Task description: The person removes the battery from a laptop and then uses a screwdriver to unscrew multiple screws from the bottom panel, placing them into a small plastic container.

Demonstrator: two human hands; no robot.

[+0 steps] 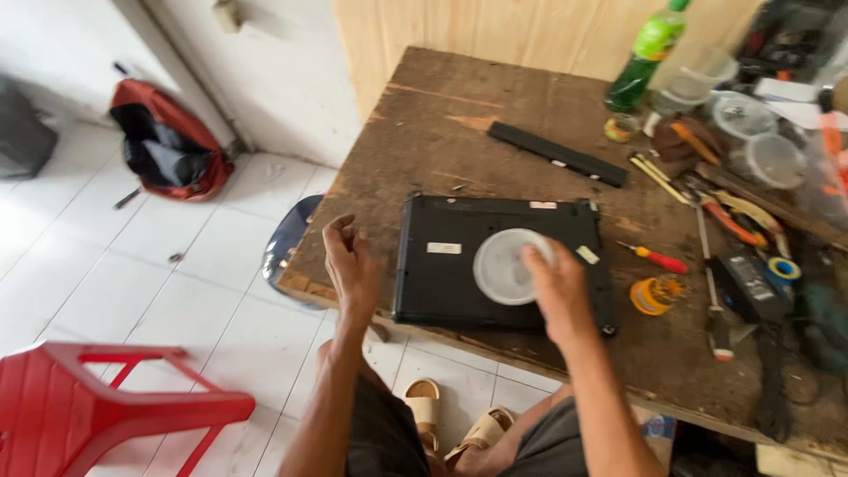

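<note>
Worn wooden workbench (pixel 495 97) on white tiled floor (pixel 132 256), right hand (pixel 556 291) gripping round plastic lid (pixel 505 267) on black laptop (pixel 442 283), left hand (pixel 352 265) open, empty

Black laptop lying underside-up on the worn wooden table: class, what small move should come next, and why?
Probably set the round translucent plastic lid down off the black laptop. The right hand holds it over the base, covering it, while the left hand hovers empty at the laptop's left edge.
</note>
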